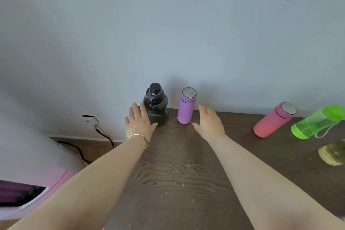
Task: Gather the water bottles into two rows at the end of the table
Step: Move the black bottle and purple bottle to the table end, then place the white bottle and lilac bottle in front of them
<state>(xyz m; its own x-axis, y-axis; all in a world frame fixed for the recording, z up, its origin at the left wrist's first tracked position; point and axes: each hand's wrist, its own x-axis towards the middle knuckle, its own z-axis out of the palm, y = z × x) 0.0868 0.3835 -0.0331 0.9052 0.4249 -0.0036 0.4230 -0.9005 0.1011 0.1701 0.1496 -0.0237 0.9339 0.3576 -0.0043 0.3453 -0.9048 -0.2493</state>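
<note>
Our left hand (pixel 140 121) fingers spread flat, holding nothing, just beside dark smoky plastic bottle with black screw cap (pixel 156 106) (touching or not, cannot tell). Our right hand (pixel 209 122) open, loosely curved, near upright lilac metal flask with steel lid (pixel 186 106). Both bottles stand at wall end of dark woodgrain table (pixel 179 164). Well right: pink steel-lidded flask (pixel 274 120), translucent green plastic bottle (pixel 317 122).

head cam | 1 view | faces forward-down | close over table (pixel 179 164) | wall (pixel 168 24) behind
</note>
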